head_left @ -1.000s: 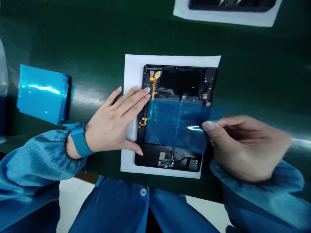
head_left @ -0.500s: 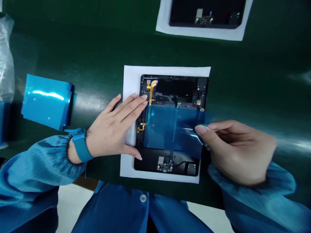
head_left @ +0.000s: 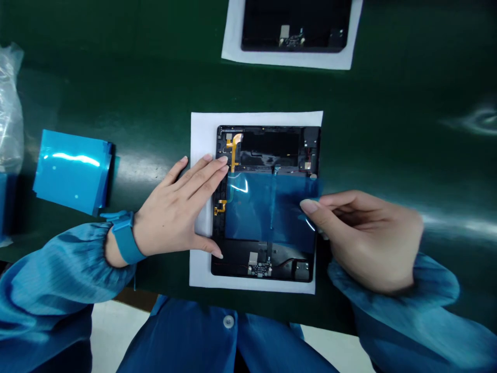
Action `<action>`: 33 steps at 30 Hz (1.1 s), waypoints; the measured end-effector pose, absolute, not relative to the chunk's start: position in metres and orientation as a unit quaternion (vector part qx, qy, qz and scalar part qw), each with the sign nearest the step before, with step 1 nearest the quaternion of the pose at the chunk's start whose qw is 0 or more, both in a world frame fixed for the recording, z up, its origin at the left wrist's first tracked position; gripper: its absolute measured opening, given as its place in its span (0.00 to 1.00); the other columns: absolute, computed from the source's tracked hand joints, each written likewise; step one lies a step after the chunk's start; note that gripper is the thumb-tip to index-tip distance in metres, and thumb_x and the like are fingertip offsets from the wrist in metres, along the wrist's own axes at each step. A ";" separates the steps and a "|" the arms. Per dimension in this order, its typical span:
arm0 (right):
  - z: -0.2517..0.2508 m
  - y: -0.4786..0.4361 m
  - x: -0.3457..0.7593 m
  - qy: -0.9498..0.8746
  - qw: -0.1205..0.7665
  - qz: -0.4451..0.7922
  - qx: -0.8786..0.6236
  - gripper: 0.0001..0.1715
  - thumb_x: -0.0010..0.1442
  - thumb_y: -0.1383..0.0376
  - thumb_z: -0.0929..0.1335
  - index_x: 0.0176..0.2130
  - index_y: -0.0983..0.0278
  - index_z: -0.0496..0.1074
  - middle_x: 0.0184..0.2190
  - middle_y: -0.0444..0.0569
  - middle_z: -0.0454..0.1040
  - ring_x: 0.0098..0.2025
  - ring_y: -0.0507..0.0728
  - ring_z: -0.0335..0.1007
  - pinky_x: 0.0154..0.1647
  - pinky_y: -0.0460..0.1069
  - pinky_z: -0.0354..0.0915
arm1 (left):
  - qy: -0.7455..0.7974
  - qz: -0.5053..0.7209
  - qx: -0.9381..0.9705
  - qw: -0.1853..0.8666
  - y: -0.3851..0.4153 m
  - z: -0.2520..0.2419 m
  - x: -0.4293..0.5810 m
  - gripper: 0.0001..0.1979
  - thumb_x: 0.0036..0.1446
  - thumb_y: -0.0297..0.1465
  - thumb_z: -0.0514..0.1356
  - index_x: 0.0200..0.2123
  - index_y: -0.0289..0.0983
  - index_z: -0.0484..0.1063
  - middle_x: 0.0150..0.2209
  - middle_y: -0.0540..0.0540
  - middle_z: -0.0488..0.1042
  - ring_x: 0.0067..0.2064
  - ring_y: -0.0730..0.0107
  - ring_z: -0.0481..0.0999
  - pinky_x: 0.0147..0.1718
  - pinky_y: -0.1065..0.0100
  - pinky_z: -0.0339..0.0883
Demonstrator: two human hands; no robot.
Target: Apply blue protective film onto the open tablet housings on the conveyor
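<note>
An opened tablet (head_left: 236,259), its inner parts and orange flex cable (head_left: 233,153) showing, lies on a white sheet (head_left: 202,124) in front of me. Across its middle rests a see-through blue plastic film (head_left: 252,217). My left hand (head_left: 178,207) lies flat with fingers spread, its fingertips and thumb on the tablet's left edge. Between thumb and forefinger, my right hand (head_left: 361,233) pinches the film's right edge, just above the tablet's right side. The remaining fingers of that hand are curled in.
A stack of blue films (head_left: 73,171) lies at the left on the green table (head_left: 155,77). Beyond it, at the left edge, is a clear plastic bag (head_left: 10,114). Another opened tablet (head_left: 295,26) sits on its own white sheet (head_left: 233,41) at the far side.
The view has shifted, so everything sits slightly further left or lower. The film's right part now looks lower and flatter over the tablet. My left hand still presses the tablet's left edge.
</note>
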State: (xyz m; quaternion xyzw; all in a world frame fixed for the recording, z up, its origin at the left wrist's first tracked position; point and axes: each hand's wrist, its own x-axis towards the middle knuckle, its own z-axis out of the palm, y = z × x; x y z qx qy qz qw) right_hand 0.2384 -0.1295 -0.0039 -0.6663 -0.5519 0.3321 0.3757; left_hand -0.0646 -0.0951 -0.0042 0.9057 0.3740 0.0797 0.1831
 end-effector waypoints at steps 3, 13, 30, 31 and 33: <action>-0.003 -0.129 0.238 -0.551 0.373 0.337 -0.666 0.05 0.54 0.62 0.80 0.32 0.58 0.83 0.25 0.41 0.82 0.22 0.49 0.75 0.22 0.42 0.72 | 0.367 0.061 0.912 0.175 -0.095 -0.002 -0.066 0.63 0.51 0.70 0.59 0.76 0.35 0.50 0.76 0.33 0.53 0.76 0.37 0.53 0.75 0.40 0.45; -0.002 -0.127 0.234 -0.541 0.380 0.356 -0.660 0.05 0.55 0.63 0.79 0.31 0.60 0.82 0.24 0.43 0.81 0.22 0.50 0.75 0.22 0.43 0.72 | 0.362 0.017 0.919 0.153 -0.095 0.007 -0.064 0.58 0.49 0.65 0.67 0.74 0.39 0.56 0.77 0.34 0.51 0.76 0.34 0.52 0.74 0.35 0.49; -0.004 -0.125 0.234 -0.525 0.354 0.382 -0.673 0.19 0.56 0.57 0.79 0.45 0.60 0.79 0.24 0.43 0.79 0.23 0.54 0.72 0.27 0.50 0.73 | 0.268 -0.011 0.962 0.044 -0.081 0.025 -0.031 0.21 0.71 0.37 0.59 0.61 0.34 0.74 0.54 0.37 0.78 0.51 0.51 0.76 0.47 0.53 0.72; -0.004 -0.125 0.234 -0.525 0.356 0.384 -0.671 0.19 0.56 0.57 0.79 0.46 0.60 0.79 0.25 0.43 0.80 0.24 0.54 0.74 0.28 0.50 0.73 | 0.264 -0.011 0.963 0.047 -0.080 0.024 -0.031 0.21 0.71 0.36 0.59 0.61 0.34 0.74 0.53 0.38 0.77 0.51 0.52 0.76 0.46 0.54 0.72; -0.005 -0.125 0.234 -0.526 0.359 0.390 -0.665 0.20 0.55 0.58 0.79 0.47 0.61 0.79 0.27 0.44 0.81 0.26 0.54 0.76 0.30 0.50 0.75 | 0.266 -0.006 0.962 0.053 -0.079 0.020 -0.033 0.19 0.71 0.36 0.59 0.60 0.34 0.75 0.53 0.38 0.77 0.51 0.54 0.76 0.46 0.55 0.73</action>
